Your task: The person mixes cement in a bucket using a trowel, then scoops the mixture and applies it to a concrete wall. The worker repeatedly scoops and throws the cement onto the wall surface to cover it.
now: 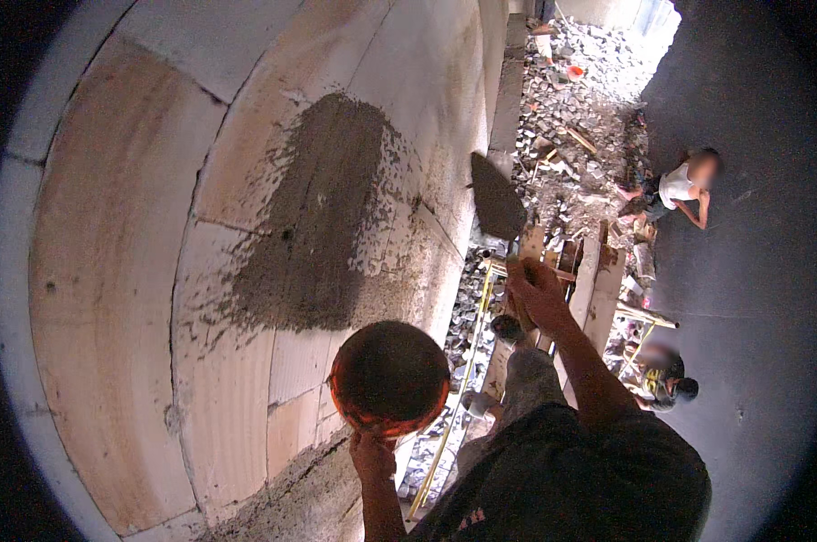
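Observation:
My left hand (372,458) is closed on the lower side of a round orange bowl (347,411), held close to the wall. The bowl's inside looks dark; its contents are hard to make out. My right hand (541,296) grips the handle of a trowel (497,199), held out to the right of the wall. Its pointed blade is dark, and I cannot tell whether mortar lies on it. A wide patch of wet grey mortar (323,212) covers part of the block wall (110,271), with thin ragged smears around its edges.
Wooden planks (598,294) and a yellow pole (463,402) are below me, beside my legs. Broken rubble (571,117) covers the ground further down. One person in a white top (678,187) is by the dark grey wall (752,298); another person (666,379) is lower right.

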Tool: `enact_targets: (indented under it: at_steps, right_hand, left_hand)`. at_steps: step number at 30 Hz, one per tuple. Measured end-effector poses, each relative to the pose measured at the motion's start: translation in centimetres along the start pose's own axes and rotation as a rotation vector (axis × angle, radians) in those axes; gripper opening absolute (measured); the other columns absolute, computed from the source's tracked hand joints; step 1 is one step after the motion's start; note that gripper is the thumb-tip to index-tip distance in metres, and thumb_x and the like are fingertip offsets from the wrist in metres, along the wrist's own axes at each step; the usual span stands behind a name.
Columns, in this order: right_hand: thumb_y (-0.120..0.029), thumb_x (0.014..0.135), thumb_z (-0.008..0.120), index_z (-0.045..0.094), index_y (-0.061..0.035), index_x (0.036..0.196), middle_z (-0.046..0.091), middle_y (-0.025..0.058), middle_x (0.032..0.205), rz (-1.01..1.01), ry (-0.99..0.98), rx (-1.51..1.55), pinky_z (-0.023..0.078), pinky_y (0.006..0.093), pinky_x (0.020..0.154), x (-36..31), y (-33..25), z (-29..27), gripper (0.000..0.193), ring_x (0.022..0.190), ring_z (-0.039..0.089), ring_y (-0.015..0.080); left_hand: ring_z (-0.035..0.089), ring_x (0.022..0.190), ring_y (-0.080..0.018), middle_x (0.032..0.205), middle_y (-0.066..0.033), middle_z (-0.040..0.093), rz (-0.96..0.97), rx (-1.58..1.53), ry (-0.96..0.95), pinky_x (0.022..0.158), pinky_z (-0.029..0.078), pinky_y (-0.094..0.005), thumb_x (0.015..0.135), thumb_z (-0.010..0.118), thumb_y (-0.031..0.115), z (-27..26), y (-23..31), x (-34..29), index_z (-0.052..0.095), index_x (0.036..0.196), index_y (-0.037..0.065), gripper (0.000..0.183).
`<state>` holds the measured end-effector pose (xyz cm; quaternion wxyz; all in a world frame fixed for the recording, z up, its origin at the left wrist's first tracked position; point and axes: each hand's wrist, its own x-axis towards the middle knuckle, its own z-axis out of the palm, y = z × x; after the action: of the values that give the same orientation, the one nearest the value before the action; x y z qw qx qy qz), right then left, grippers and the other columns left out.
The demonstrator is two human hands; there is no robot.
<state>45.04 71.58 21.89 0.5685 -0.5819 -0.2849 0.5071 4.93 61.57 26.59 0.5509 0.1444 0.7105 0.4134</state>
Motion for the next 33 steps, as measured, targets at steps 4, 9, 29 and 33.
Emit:
enact_targets:
  at_steps: [4, 9, 29, 33]
  right_hand:
    - [-0.017, 0.086, 0.063, 0.049, -0.0061, 0.095, 0.047, 0.0024, 0.074, -0.027, 0.513, -0.133, 0.05, 0.0344, 0.067, 10.7, 4.2, 5.9, 0.02, 0.075, 0.056, 0.0156]
    - [-0.02, 0.089, 0.064, 0.053, -0.0042, 0.099, 0.052, 0.0058, 0.079, -0.386, 0.309, 0.032, 0.047, 0.0344, 0.068, 15.7, -5.0, 24.1, 0.022, 0.078, 0.055, 0.0167]
    - [-0.026, 0.088, 0.059, 0.068, -0.0003, 0.071, 0.068, 0.0154, 0.072, -0.318, -1.112, -1.474, 0.056, 0.0448, 0.058, 9.6, -2.9, 7.5, 0.033, 0.064, 0.068, 0.0288]
    - [-0.033, 0.093, 0.057, 0.065, -0.0026, 0.076, 0.064, 0.0091, 0.066, 0.159, -1.496, -1.216, 0.05, 0.0413, 0.048, 14.8, 0.1, 4.9, 0.035, 0.055, 0.061, 0.0209]
  left_hand:
    - [0.069, 0.086, -0.0253, 0.102, -0.011, 0.067, -0.021, -0.111, 0.042, 0.075, 0.06, -0.0403, 0.079, 0.061, -0.002, 1.2, -0.2, -1.5, 0.058, 0.114, 0.002, 0.035]
    - [0.066, 0.074, -0.0199, 0.089, -0.007, 0.066, -0.001, 0.205, 0.096, 0.065, 0.06, -0.0375, 0.079, 0.06, 0.0, 1.2, -1.9, -2.6, 0.059, 0.103, 0.004, 0.024]
    - [0.052, 0.06, -0.0098, 0.074, -0.0007, 0.058, 0.146, 0.375, -0.148, 0.054, 0.043, -0.0275, 0.083, 0.068, 0.01, 12.4, 4.3, 4.7, 0.061, 0.082, 0.004, 0.009]
    - [0.048, 0.056, -0.0092, 0.07, -0.0005, 0.055, 0.1, 0.332, -0.167, 0.052, 0.041, -0.0283, 0.082, 0.067, 0.006, 15.0, 4.6, 6.6, 0.058, 0.078, 0.006, 0.009]
